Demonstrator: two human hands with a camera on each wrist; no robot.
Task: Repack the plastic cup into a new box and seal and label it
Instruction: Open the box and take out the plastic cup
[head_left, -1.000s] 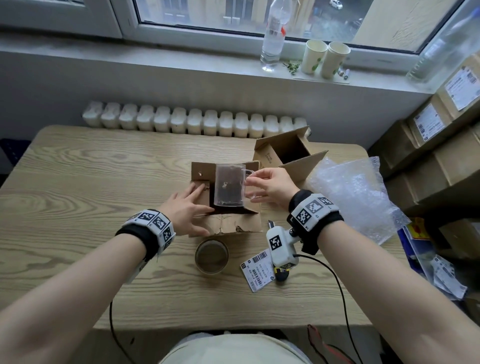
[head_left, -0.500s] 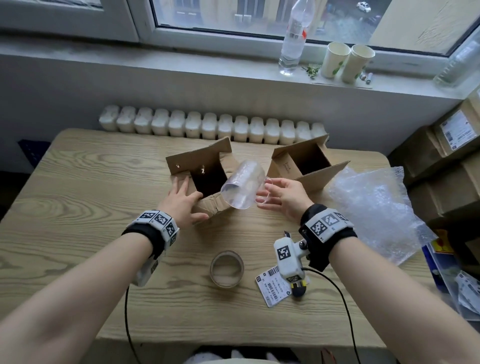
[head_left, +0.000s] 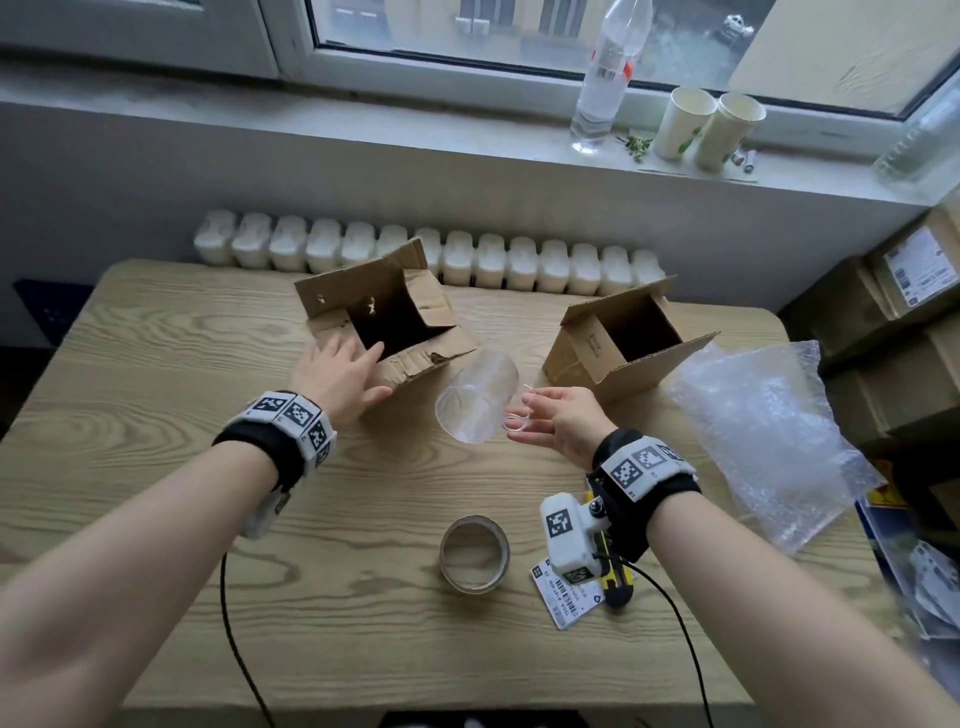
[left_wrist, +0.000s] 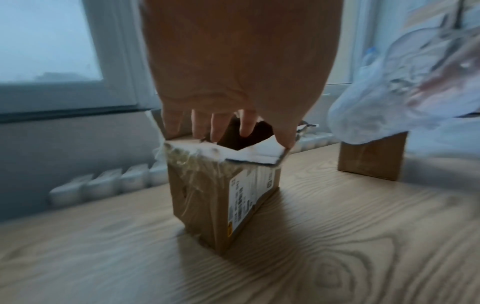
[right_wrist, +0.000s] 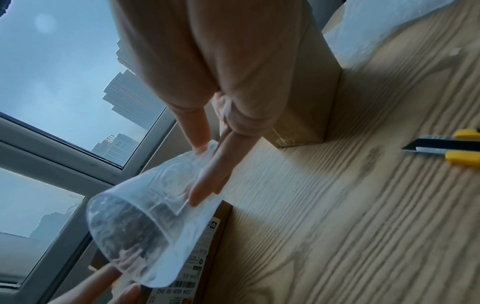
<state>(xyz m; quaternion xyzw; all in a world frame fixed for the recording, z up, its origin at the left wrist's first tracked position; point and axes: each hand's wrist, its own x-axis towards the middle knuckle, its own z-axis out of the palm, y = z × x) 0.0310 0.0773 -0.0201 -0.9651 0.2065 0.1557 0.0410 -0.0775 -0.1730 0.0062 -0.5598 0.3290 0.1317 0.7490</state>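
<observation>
fingers of the right hand (head_left: 563, 423) hooked the handle of the clear plastic cup (head_left: 478, 397), which hung tilted above the table (head_left: 156, 519), mouth toward the camera, between the two cardboard boxes. left hand (head_left: 340, 376) lay with fingers spread on the torn flap of the old box (head_left: 395, 322), thumb against its near corner; this box bore a shipping label on its side in the left wrist view. new box (head_left: 623, 338) stood open to the right, just beside a sheet of bubble wrap (head_left: 763, 431). near the table's front edge lay a tape roll (head_left: 474, 553), a label (head_left: 563, 603) and a yellow knife (right_wrist: 446, 148).
</observation>
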